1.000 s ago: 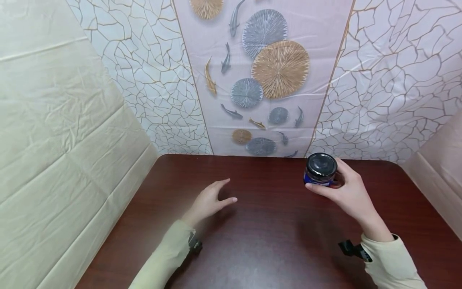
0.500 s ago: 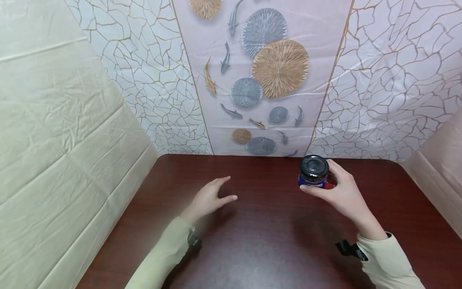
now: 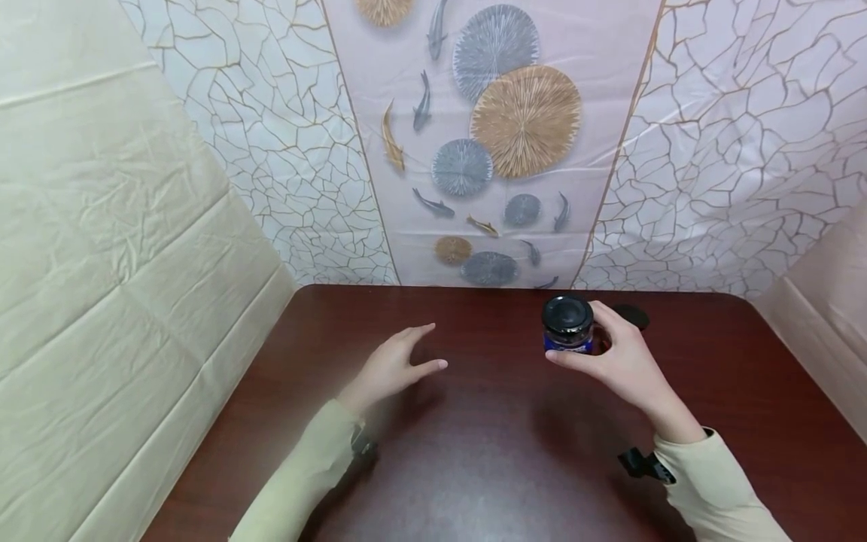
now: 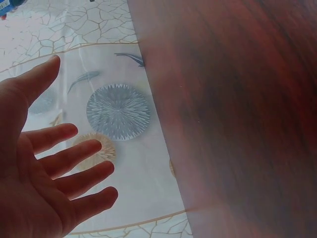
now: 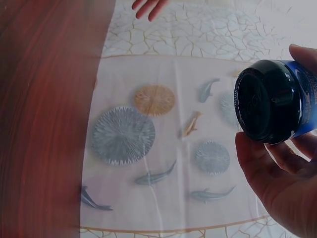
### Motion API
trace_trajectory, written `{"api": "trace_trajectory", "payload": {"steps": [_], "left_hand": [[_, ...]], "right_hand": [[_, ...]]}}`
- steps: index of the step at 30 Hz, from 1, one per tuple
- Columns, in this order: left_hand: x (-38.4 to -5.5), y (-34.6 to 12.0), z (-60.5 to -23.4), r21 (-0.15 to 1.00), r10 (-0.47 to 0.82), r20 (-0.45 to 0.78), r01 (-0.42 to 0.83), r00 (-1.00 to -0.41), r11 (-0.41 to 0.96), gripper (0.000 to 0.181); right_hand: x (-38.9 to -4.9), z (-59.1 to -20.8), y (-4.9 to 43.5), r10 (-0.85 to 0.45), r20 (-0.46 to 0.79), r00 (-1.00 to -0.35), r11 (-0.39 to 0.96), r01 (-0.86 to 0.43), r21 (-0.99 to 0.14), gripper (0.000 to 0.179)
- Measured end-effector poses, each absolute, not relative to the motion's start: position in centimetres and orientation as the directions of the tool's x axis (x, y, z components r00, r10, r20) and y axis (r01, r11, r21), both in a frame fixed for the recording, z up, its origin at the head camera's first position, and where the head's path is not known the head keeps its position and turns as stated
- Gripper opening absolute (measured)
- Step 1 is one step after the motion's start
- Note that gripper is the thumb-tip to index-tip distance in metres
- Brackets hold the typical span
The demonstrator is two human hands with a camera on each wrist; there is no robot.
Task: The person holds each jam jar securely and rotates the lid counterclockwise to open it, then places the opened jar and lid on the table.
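My right hand (image 3: 626, 369) holds a small round jar (image 3: 567, 316) above the right side of the table, with the thumb at its near side and fingers around the far side. The jar has a black top and a blue label. In the right wrist view the end of the jar (image 5: 267, 101) that faces the table looks dark and glassy. My left hand (image 3: 384, 373) hovers over the left-middle of the table, thumb and fingers spread apart, touching nothing. Its palm and relaxed fingers show in the left wrist view.
A dark, flat round shape (image 3: 633, 316) lies on the table behind my right hand, partly hidden by it. The brown tabletop (image 3: 474, 436) ends at a patterned cloth (image 3: 524, 120) at the back. A pale cloth (image 3: 135, 263) hangs at the left.
My right hand has moved left with the jar and slightly down. The dark round shape behind it has come into sight. The left hand has hardly moved.
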State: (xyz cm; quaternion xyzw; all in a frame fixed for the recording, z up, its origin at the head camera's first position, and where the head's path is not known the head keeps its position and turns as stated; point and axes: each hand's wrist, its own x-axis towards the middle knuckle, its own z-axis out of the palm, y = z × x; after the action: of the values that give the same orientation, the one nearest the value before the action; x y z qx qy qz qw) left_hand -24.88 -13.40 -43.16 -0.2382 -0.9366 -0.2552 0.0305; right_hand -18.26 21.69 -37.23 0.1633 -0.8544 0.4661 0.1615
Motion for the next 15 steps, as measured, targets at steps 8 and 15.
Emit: {"api": "trace_trajectory", "payload": {"steps": [8,15], "left_hand": [[-24.8,-13.3,-42.4,0.451,0.44,0.189,0.475,-0.878,0.755,0.076],[-24.8,-13.1,-42.1,0.46,0.455,0.195,0.491,-0.869,0.74,0.074]], "right_hand": [[-18.7,-37.7,20.9,-0.159,0.428,-0.889,0.472,-0.45,-0.758,0.052],[-18.9,-38.2,20.3,-0.17,0.413,-0.894,0.449,-0.444,-0.775,0.049]]}}
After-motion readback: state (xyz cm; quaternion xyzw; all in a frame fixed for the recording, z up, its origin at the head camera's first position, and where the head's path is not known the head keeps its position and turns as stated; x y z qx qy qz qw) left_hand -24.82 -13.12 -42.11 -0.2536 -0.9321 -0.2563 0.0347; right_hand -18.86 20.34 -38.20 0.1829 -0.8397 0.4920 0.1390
